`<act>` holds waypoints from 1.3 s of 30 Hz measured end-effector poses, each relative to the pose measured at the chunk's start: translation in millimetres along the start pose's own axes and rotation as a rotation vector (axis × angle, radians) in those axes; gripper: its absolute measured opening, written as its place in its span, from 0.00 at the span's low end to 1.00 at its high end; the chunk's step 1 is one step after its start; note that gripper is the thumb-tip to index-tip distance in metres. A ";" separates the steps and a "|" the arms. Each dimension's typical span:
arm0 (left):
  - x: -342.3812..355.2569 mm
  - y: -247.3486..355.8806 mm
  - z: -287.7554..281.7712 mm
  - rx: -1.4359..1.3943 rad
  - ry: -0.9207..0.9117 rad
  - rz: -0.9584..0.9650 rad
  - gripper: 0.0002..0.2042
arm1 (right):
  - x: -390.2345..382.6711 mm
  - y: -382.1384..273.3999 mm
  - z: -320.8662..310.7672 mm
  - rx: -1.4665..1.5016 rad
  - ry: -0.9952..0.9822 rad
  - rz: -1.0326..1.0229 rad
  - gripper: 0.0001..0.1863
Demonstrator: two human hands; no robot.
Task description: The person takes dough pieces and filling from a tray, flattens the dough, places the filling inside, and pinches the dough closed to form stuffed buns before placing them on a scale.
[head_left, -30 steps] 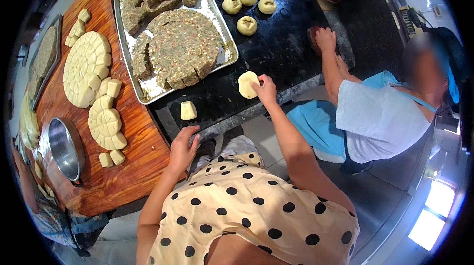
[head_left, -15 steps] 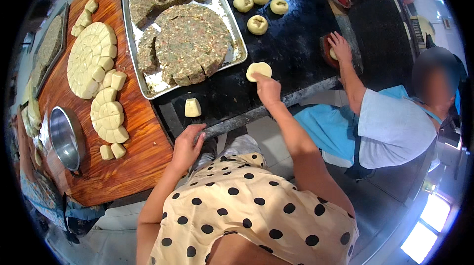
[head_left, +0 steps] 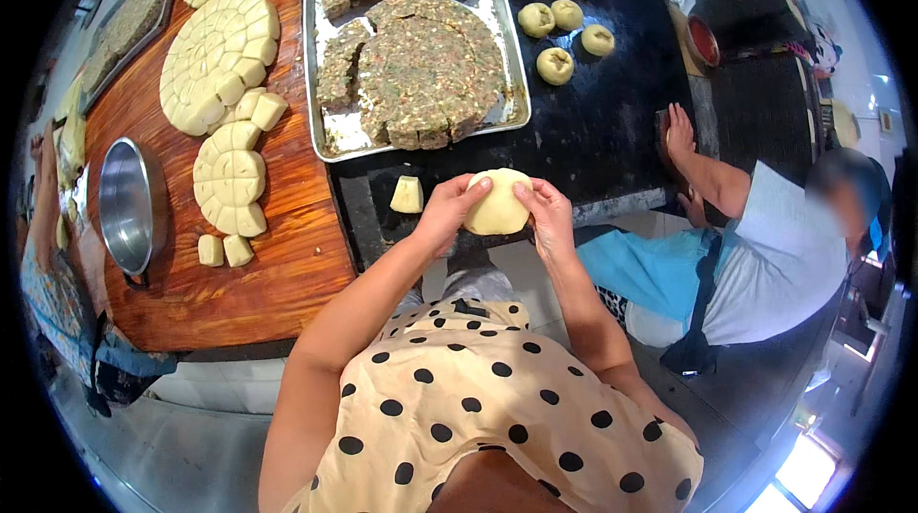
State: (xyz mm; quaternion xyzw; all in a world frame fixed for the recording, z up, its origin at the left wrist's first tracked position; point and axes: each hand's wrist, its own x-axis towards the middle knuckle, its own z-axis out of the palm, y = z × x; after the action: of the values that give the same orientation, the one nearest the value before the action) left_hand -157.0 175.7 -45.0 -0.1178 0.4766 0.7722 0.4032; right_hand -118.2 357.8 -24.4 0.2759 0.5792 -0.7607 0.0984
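A flat, pale dough round (head_left: 497, 204) is held up between both hands near the front edge of the black worktop. My left hand (head_left: 448, 214) pinches its left side, thumb on top. My right hand (head_left: 549, 215) grips the right side in the same way. One cut dough piece (head_left: 406, 195) lies on the worktop just left of my left hand. Beyond the dough round, a metal tray (head_left: 421, 140) carries a large slab of chopped, speckled filling (head_left: 430, 68). Several filled dough balls (head_left: 555, 65) sit farther back, right of the tray.
On the wooden table (head_left: 296, 255) at left are clusters of cut dough (head_left: 220, 59) and a steel bowl (head_left: 131, 207). A co-worker in a light blue apron (head_left: 650, 269) sits at right, one hand on the worktop. A small red dish (head_left: 703, 41) stands at back right.
The dough round has been lifted off the worktop and is now gripped by both hands. My left hand came up from the worktop edge. The view has shifted too.
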 end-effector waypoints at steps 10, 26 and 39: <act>-19.9 -54.7 -50.0 0.219 0.214 0.080 0.16 | 133.9 52.2 -37.6 -1.346 0.542 -0.458 0.37; -80.9 -60.2 -49.8 0.162 0.217 0.078 0.13 | 87.3 65.6 -53.9 -1.333 0.322 -0.537 0.32; -67.7 -63.6 -64.6 0.171 0.240 0.156 0.22 | 19.2 -14.9 -20.0 -1.147 -0.322 -0.140 0.16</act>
State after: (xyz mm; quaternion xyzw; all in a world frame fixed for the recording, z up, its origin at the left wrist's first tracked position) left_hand -79.5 101.5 -81.0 -0.1371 0.5930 0.7382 0.2909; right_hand -135.0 384.4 -25.9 0.0214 0.8919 -0.3637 0.2679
